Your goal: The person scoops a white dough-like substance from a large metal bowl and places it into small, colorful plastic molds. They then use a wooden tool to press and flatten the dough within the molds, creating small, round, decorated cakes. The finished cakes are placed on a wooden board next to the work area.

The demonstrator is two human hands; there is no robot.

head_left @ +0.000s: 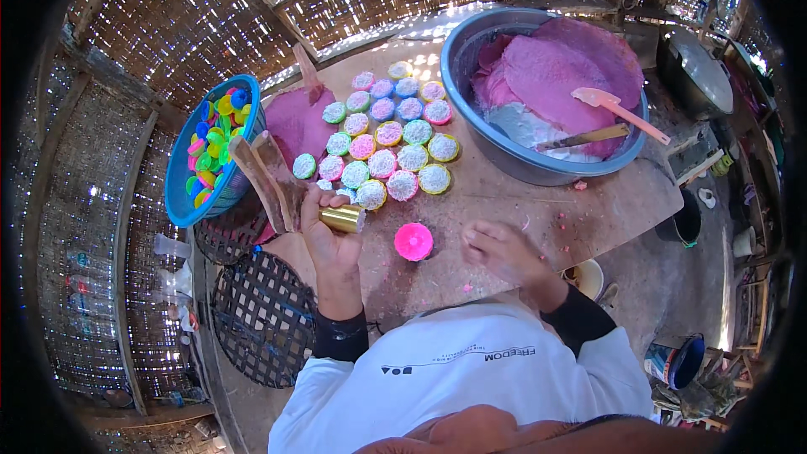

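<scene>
My left hand [326, 240] is closed around a short gold cylinder [343, 219], whose pale end faces right. To its right on the board stands a bright pink fluted cup [414, 241], with pink inside. My right hand [500, 254] is just right of that cup, not touching it, its fingers curled inward; whatever may be in them is hidden. Beyond the hands, rows of small coloured cups [384, 163] hold white and pink crumbly filling. Wooden slats [267, 176] rise beside my left hand.
A blue basket [178, 202] of coloured cups stands at left, by a pink sheet [298, 122]. At far right, a large grey-blue tub [538, 170] contains pink and white material, a pink spatula [618, 109] and a wooden stick [586, 136]. A black woven tray [262, 315] lies nearer left.
</scene>
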